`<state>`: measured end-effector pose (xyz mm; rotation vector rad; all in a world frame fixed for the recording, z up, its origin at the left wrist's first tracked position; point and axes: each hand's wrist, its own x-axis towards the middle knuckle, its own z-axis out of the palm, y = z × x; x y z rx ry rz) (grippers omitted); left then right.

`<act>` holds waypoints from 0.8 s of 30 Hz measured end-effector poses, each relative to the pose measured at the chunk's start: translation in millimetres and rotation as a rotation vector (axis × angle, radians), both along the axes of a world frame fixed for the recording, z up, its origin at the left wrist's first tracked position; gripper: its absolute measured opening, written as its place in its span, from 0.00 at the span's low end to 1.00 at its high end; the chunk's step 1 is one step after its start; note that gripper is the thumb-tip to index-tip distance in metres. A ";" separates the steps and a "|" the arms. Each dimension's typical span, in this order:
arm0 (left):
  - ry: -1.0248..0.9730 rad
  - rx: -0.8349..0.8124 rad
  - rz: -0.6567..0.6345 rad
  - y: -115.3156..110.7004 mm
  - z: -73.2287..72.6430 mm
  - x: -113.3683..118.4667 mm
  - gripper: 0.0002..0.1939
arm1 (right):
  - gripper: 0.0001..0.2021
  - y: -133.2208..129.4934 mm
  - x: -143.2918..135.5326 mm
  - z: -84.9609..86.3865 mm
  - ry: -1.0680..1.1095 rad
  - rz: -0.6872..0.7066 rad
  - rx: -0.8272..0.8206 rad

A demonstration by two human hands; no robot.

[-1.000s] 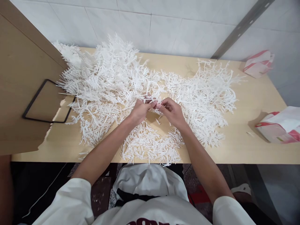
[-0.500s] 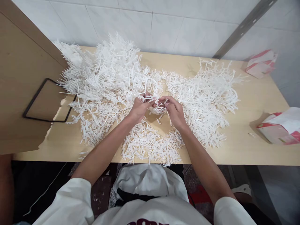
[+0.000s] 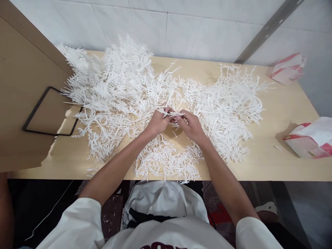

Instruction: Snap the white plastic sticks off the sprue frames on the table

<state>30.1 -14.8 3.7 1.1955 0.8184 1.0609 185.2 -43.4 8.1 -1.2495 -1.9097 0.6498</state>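
My left hand (image 3: 159,121) is closed on a thin white branched plastic piece (image 3: 171,113), which looks like a molding sprue with short side twigs. My right hand (image 3: 191,125) pinches the other end of it, the fingertips of both hands almost meeting. Below them lies a heap of loose short white sticks (image 3: 168,160) along the table's front edge. A tall tangle of similar branched pieces (image 3: 119,72) rises behind my left hand. Another pile of branched pieces (image 3: 233,97) spreads to the right of my right hand.
At the left stands a cardboard box (image 3: 28,69) with a black rectangular frame (image 3: 38,110) on it. Two red-and-white paper packets (image 3: 289,69) are at the right end of the wooden table (image 3: 272,166). A tiled wall (image 3: 181,31) and a slotted metal upright (image 3: 267,33) border the back.
My right hand has closed in toward my left, its thumb and fingers now tighter on the branched piece. The piece has turned flatter between the hands. The camera view has shifted slightly.
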 end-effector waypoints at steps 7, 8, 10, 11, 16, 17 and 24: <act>-0.112 -0.245 -0.022 -3.5 4.9 0.0 0.08 | 0.11 -1.5 -4.8 -4.7 0.301 0.002 -0.147; -0.123 -0.270 -0.032 -4.5 7.1 -0.4 0.08 | 0.12 -1.8 -5.2 -4.4 0.329 0.013 -0.170; -0.133 -0.297 -0.047 -5.8 10.0 -1.2 0.08 | 0.12 -2.2 -5.7 -3.5 0.379 0.041 -0.203; -0.134 -0.293 -0.047 -5.9 10.4 -1.4 0.08 | 0.13 -2.4 -5.9 -2.8 0.395 0.051 -0.206; -0.040 -0.054 0.087 -4.5 4.2 0.2 0.14 | 0.14 -2.1 -5.7 0.3 0.199 -0.039 -0.127; -0.006 -0.017 0.102 -4.6 3.2 0.7 0.14 | 0.14 -1.7 -5.1 0.7 0.134 -0.059 -0.100; 0.068 -0.008 0.051 -7.1 3.1 2.8 0.14 | 0.11 2.0 2.3 -3.8 -0.108 -0.049 0.005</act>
